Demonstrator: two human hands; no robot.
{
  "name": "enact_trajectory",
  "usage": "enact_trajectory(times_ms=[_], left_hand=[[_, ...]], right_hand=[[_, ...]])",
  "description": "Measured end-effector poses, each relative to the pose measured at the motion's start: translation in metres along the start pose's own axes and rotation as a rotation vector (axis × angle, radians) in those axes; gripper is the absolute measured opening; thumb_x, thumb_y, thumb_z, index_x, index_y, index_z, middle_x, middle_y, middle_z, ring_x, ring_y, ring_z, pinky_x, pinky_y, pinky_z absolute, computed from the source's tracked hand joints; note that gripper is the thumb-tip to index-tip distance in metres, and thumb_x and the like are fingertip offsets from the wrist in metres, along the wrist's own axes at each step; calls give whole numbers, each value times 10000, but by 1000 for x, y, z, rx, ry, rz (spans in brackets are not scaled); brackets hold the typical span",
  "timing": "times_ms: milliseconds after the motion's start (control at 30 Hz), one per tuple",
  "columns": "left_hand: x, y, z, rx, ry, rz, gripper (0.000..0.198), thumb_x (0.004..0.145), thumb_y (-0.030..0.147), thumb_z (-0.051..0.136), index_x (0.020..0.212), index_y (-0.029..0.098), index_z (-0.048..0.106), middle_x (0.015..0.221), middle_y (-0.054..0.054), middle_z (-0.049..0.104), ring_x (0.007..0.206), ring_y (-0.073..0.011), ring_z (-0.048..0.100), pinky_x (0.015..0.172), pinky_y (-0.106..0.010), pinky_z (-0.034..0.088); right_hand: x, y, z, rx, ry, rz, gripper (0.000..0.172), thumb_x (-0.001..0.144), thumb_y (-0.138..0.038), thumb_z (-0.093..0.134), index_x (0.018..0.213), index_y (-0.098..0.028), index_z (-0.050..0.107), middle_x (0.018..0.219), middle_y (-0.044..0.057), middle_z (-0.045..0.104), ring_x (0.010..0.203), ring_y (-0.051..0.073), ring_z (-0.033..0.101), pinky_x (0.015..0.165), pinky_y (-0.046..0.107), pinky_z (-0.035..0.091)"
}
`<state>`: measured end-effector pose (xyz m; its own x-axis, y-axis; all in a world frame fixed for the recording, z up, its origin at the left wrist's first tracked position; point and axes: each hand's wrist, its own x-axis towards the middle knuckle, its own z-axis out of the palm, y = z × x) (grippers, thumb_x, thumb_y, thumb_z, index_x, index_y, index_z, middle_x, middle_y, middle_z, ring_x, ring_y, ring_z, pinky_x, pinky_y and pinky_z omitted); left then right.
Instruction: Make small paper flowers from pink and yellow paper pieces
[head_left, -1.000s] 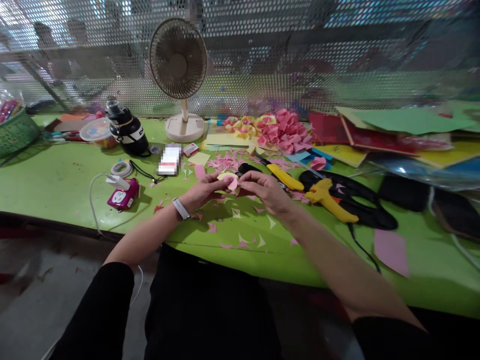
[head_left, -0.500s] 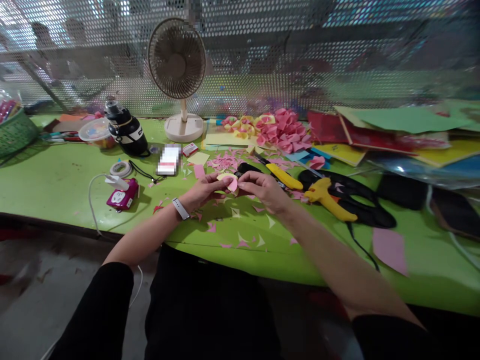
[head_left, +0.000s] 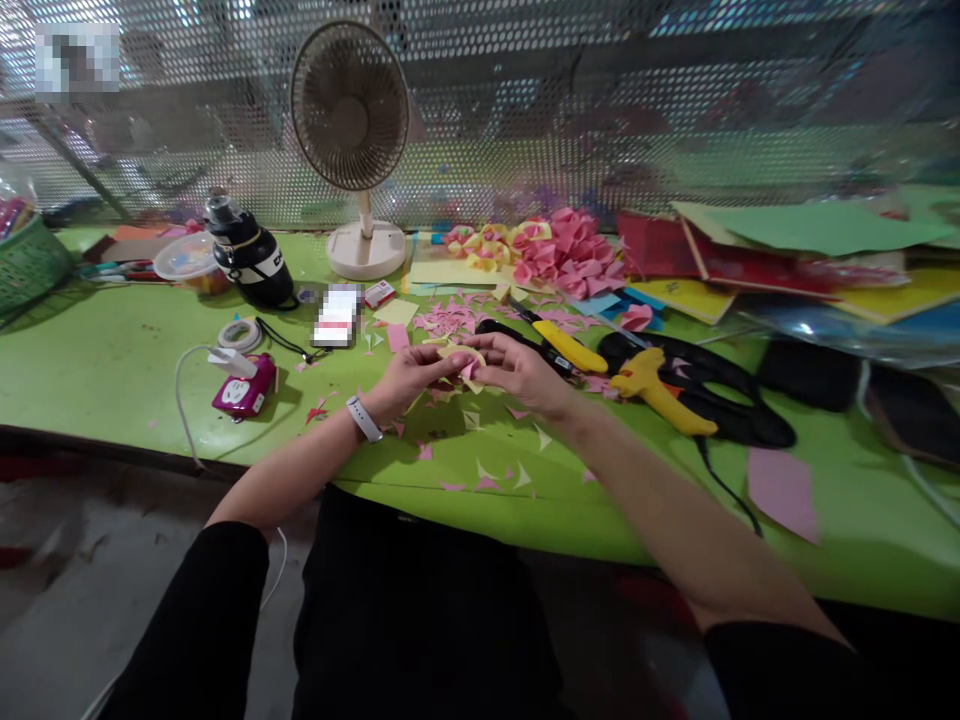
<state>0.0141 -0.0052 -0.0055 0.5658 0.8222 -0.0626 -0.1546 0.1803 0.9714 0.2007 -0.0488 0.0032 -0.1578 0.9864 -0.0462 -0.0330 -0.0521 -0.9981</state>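
The green table point(head_left: 165, 370) takes up most of my view, and over it my right hand point(head_left: 525, 378) has come in closer to my left hand point(head_left: 412, 378) than half a second ago. The fingers of each are pinched together on the same paper piece. The fan point(head_left: 352, 120) stands at 11 o'clock from my hands, well apart. Coloured sheets point(head_left: 810, 225) lie heaped at 2 o'clock, and pink paper shapes point(head_left: 574, 255) are piled at 1. The black bottle point(head_left: 255, 262) is at 10 o'clock, out of my way.

At 3 o'clock rests a yellow glue gun point(head_left: 660, 388), its cable running near my right forearm; I'd judge that could snag my sleeve. A yellow-handled tool point(head_left: 571, 347) lies at 2 o'clock, just beyond my right hand, the nearest thing in its way.

The pink and yellow paper piece point(head_left: 471, 368) sits between my fingertips. Its pink face, flatter before, now looks more curled, with my right index finger over its top, so I reckon it is being bent into shape. My fingers hide part of it. Smallest are the pink scraps point(head_left: 450, 316), thickest at 12 o'clock.
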Motion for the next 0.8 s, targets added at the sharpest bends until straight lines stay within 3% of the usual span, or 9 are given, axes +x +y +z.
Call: enact_trajectory(times_ms=[267,467,567,700,800], left_hand=[[-1,5,-6,29,-164,14,369,658,376,880,906,132,758,845,-65,755,761,-129,705,757,-284,548],[-1,1,-4,9,-100,43,346,602,332,910,819,116,751,767,-40,739,671,-112,685,719,-289,561],[0,2,-3,20,-69,28,374,582,358,915,812,113,752,769,-49,743,646,-104,672,661,-262,549],[0,7,-2,60,-46,-12,405,559,400,919,787,108,754,680,-34,715,573,-79,615,609,-241,528],[0,8,-4,82,-72,-39,401,570,400,915,786,104,754,688,-45,717,571,-80,612,603,-242,521]], right_hand=[[0,-5,0,226,-50,163,315,661,-256,748,967,-207,686,894,30,724,757,179,672,794,361,549],[0,-1,4,253,-104,178,326,665,-253,730,986,-203,709,885,19,723,776,164,667,806,344,538],[1,-2,-1,188,-100,139,301,694,-306,752,974,-203,715,900,27,726,791,172,673,800,348,533],[1,-10,-15,-55,-14,-8,206,701,-370,785,775,-199,698,762,12,696,722,168,644,765,346,521],[-1,-15,-21,-170,-58,-44,211,723,-393,773,739,-197,695,716,16,681,703,171,636,724,340,513]])
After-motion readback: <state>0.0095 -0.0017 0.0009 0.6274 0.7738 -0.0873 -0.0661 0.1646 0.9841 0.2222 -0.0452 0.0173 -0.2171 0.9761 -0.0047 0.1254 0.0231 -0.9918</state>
